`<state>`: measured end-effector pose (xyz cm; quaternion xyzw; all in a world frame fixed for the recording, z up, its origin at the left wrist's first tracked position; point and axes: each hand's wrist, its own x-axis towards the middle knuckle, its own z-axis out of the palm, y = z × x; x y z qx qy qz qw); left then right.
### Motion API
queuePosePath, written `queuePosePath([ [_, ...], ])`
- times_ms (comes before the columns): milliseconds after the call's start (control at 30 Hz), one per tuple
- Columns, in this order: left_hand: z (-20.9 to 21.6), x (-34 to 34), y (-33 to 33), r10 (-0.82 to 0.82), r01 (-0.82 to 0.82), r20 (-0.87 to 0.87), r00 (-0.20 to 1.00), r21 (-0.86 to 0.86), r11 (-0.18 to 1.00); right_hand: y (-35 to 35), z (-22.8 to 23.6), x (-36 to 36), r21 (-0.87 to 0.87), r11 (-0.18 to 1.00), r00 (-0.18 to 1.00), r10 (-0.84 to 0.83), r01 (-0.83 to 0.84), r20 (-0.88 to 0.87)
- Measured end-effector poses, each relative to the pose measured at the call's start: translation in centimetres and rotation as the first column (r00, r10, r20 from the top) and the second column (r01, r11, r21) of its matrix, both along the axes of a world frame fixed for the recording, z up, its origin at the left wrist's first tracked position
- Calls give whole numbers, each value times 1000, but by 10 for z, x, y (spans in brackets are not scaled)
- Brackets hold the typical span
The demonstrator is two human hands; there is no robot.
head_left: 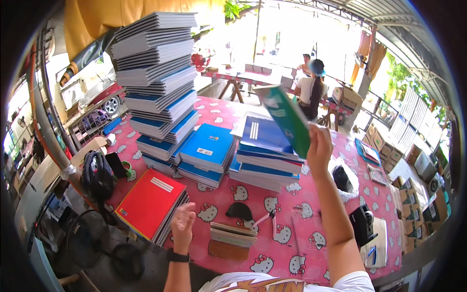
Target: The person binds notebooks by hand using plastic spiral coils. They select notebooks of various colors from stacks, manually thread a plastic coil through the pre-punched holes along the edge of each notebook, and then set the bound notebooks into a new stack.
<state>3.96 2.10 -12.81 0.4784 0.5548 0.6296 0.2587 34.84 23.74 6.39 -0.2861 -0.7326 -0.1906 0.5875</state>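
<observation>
My right hand (319,146) grips a green-covered notebook (287,117) by its near edge, tilted in the air over a low pile of blue books (258,134). My left hand (182,226) is empty, its fingers loosely apart, beside a stack of red spiral notebooks (152,202) at the table's near left edge. Left of the raised notebook stand a pile of bright blue notebooks (208,146) and a tall leaning stack of spiral-bound notebooks (155,73), laid in alternating batches. Between my arms sit a small wooden block (231,246), a black curved piece (239,211) and a pink-handled tool (270,219).
The pink patterned cloth (296,243) covers the table. On the right lie a white plastic bag (346,180), a black device (361,224) and blue pens (372,255). A black backpack (97,175) and a fan (87,238) stand left. Two people (311,87) sit farther back; cartons (413,209) line the right.
</observation>
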Motion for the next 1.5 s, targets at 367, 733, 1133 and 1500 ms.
queuePosePath([
  [367, -4, -3, -27, -180, 380, 563, 806, -259, 888, -193, -170, -27, -734, 521, 455, 831, -435, 320],
  [733, 52, 14, -4, -335, 315, 168, 927, 134, 940, -155, -204, 46, -652, -129, 633, 160, -747, -757],
  [1133, 56, 30, 8, -410, 383, 83, 908, 231, 894, -164, -212, 44, -795, 478, 909, 358, -375, -213],
  [1500, -11, 29, 18, -161, 106, 307, 938, 190, 976, -177, -280, 23, -867, 487, 734, 548, 111, 401],
])
